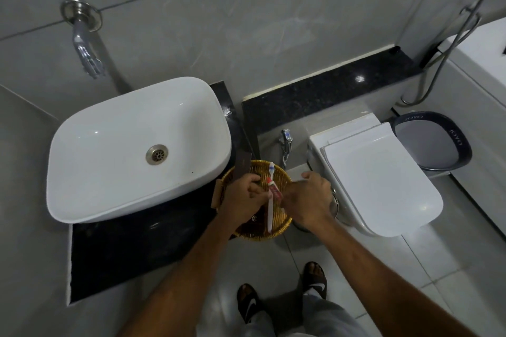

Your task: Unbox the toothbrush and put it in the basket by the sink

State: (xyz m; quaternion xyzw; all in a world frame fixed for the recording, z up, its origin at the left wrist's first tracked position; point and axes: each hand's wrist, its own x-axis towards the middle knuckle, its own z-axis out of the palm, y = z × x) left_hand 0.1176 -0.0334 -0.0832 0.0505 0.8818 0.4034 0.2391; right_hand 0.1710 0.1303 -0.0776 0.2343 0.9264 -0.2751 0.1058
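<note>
Wicker basket [284, 223] overhangs the counter edge; left fingers [253, 182] pinch box [242, 167], right fingers unclear.

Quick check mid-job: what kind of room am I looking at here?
A bathroom, most likely in a home. A white sink sits on a dark counter under a wall tap, and a toilet with its lid shut stands just to the right.

Both arms reaching forward, left hand [243, 194] curled in a grip, right hand [308, 197] loosely curled
</note>
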